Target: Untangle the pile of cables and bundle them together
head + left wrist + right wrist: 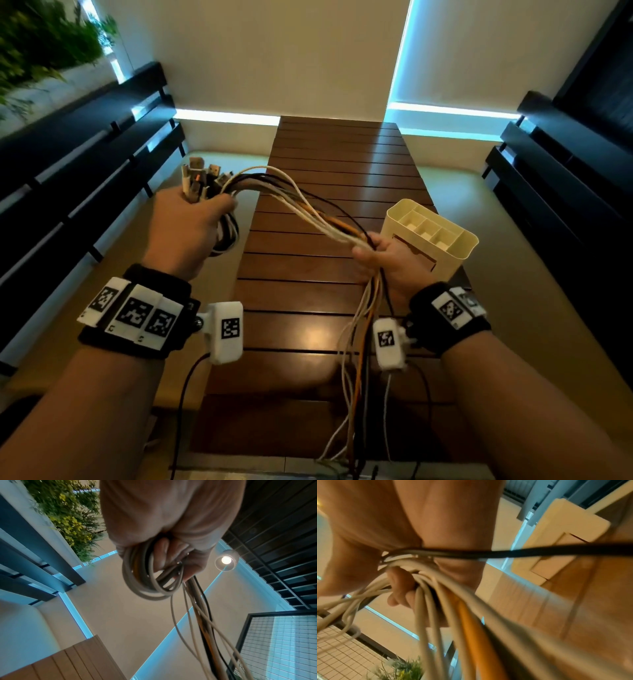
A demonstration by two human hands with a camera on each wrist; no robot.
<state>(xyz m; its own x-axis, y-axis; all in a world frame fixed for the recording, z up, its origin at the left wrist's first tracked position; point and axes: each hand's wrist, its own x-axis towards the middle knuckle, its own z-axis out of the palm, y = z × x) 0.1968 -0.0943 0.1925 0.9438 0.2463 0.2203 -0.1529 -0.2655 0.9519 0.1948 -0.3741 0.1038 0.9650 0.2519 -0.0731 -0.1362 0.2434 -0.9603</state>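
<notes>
A bundle of white, black and orange cables (308, 209) stretches between both hands above the wooden table (301, 329). My left hand (191, 226) grips one end, with several plug ends (202, 178) sticking up above the fist and coiled loops (145, 582) hanging under it. My right hand (387, 257) grips the same cables (436, 601) farther along. Their loose tails (356, 383) hang down past the table's near edge.
A cream plastic organiser (431, 233) with open compartments stands on the table just behind my right hand. Dark slatted benches (85, 171) run along both sides. A plant (41, 44) is at the far left.
</notes>
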